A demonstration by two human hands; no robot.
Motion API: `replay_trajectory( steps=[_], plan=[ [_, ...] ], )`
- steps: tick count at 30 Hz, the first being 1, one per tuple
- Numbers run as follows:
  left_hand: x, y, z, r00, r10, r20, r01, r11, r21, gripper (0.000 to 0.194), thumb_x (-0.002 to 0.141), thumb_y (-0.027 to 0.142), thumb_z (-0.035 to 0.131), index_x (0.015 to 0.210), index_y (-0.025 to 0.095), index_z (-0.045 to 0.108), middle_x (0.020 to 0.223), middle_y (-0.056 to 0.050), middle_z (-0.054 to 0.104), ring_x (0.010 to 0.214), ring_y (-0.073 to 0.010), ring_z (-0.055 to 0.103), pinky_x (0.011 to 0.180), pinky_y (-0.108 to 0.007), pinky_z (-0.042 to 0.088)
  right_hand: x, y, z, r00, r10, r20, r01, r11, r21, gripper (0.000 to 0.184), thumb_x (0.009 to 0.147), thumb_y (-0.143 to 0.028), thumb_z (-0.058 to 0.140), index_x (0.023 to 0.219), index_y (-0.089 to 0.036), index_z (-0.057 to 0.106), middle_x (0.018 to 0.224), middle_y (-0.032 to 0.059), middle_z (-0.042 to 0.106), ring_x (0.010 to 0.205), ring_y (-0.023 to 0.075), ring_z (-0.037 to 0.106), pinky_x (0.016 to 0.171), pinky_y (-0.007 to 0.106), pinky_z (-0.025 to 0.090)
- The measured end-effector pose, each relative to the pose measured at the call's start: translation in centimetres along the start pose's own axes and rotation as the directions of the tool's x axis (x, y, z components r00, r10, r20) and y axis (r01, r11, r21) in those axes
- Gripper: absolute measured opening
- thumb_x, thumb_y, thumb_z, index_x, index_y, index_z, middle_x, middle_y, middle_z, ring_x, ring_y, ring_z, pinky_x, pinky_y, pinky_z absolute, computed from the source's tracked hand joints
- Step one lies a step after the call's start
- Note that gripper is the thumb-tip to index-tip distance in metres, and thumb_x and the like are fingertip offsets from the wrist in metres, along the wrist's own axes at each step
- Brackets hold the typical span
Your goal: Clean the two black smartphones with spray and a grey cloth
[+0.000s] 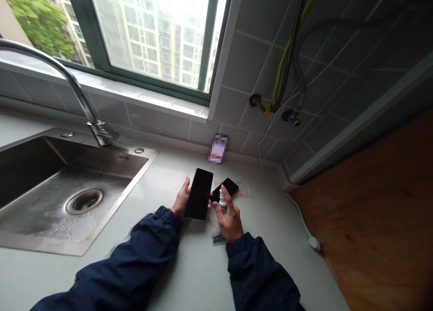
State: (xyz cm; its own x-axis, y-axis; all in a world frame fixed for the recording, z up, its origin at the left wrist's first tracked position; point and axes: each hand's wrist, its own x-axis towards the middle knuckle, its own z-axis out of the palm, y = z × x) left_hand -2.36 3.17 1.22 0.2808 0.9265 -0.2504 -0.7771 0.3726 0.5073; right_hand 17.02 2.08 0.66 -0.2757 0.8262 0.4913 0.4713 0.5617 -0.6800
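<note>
- Fingers of the left hand (181, 199) curl around both edges of the black phone (199, 194), above the counter (277, 243), apparently leaving its face uncovered.
- Right hand (232, 222) closes round a white-topped bottle (222, 202), index finger (228, 197) at the nozzle (221, 194), probably for pressing.
- Smaller black slab (230, 186) lies farther right, seemingly within reach.

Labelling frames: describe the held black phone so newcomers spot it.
Right of the stainless-steel sink, above the pale countertop, find the left hand. It holds the flat black rectangular phone. Another black phone lies right of it, a pinkish-screened phone rests by grey tiles; only this one is held.
</note>
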Motion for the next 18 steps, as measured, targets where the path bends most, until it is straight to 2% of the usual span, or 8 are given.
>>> replay_trajectory(
  steps=[5, 9, 14, 18],
  plan=[
    [0.0, 0.2, 0.3, 0.999, 0.005, -0.037, -0.004, 0.999, 0.035, 0.074, 0.098, 0.061, 0.028, 0.12, 0.001, 0.067, 0.093, -0.024, 0.075, 0.067, -0.0293, 0.074, 0.065, -0.042, 0.061, 0.0, 0.1, -0.1, 0.997, 0.073, -0.031, -0.072, 0.997, 0.039, 0.063, 0.099, -0.036, 0.056, 0.156, -0.024, 0.031, 0.124, 0.0092, 0.069, 0.105, 0.0237, 0.071, 0.092, 0.036, 0.057],
    [-0.2, 0.2, 0.6, 0.999, -0.002, -0.053, 0.006, 0.997, 0.083, 0.067, 0.099, 0.057, 0.03, 0.121, 0.004, 0.066, 0.096, -0.022, 0.076, 0.063, -0.0287, 0.073, 0.064, -0.042, 0.06, 0.2, 0.8, -0.2, 0.976, 0.127, -0.174, -0.123, 0.992, 0.034, 0.048, 0.099, -0.039, 0.053, 0.143, -0.02, 0.049, 0.125, 0.0113, 0.068, 0.111, 0.0258, 0.068, 0.093, 0.036, 0.056],
    [-0.3, 0.2, 0.6, 0.999, -0.006, -0.051, 0.011, 0.996, 0.089, 0.063, 0.1, 0.055, 0.032, 0.123, 0.007, 0.066, 0.099, -0.02, 0.076, 0.066, -0.0291, 0.074, 0.068, -0.042, 0.061, 0.4, 1.4, -0.4, 0.951, 0.169, -0.26, -0.164, 0.986, 0.039, 0.047, 0.097, -0.04, 0.054, 0.139, -0.018, 0.052, 0.109, 0.0103, 0.072, 0.1, 0.0255, 0.071, 0.082, 0.034, 0.057],
    [-0.1, 0.1, 0.4, 1.0, -0.004, -0.031, 0.006, 0.998, 0.061, 0.061, 0.1, 0.054, 0.032, 0.126, 0.01, 0.066, 0.099, -0.018, 0.077, 0.068, -0.0291, 0.075, 0.068, -0.042, 0.061, 0.9, 2.0, -1.1, 0.925, 0.201, -0.324, -0.193, 0.98, 0.055, 0.037, 0.094, -0.043, 0.058, 0.122, -0.019, 0.06, 0.104, 0.0089, 0.071, 0.094, 0.024, 0.069, 0.086, 0.035, 0.053]
  ],
)
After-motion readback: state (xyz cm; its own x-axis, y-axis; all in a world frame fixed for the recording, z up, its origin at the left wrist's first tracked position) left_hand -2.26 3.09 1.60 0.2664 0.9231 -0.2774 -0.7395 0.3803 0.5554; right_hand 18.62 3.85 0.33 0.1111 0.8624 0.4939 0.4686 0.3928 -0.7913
